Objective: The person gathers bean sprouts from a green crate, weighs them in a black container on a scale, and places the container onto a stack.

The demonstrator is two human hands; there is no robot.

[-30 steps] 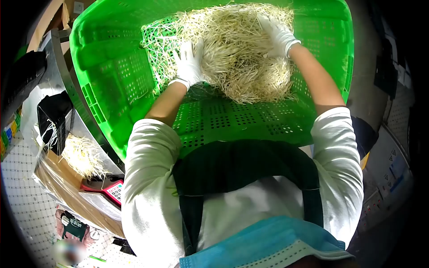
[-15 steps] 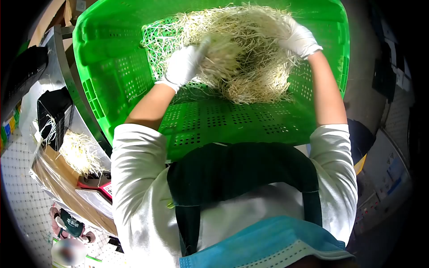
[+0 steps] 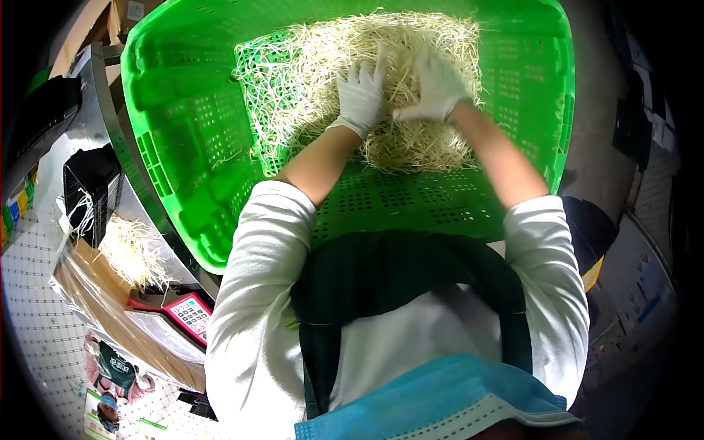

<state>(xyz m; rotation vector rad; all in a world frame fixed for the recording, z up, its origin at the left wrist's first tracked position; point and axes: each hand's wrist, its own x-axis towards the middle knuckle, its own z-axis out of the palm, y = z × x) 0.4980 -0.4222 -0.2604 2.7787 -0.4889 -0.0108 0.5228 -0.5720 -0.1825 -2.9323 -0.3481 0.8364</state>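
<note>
A heap of pale bean sprouts [image 3: 323, 81] covers much of the floor of a large green perforated crate [image 3: 183, 125]. My left hand [image 3: 362, 95], in a white glove, rests on the middle of the heap with its fingers spread. Just right of it, my right hand [image 3: 440, 89], gloved as well, lies over the sprouts, thumb apart from the fingers and slightly blurred by motion. Neither hand has sprouts gripped in it. Sprouts thin out toward the crate's left side, where the green mesh shows through.
Left of the crate is a metal counter [image 3: 139, 194] with a black basket [image 3: 92, 187], a pile of sprouts [image 3: 132, 251] and a red device with a keypad [image 3: 189, 315]. A person in a green apron [image 3: 116, 367] is at lower left.
Both hands have come inward to the middle of the heap. The sprouts my left hand was lifting are down, and my right hand has left the crate's right side.
</note>
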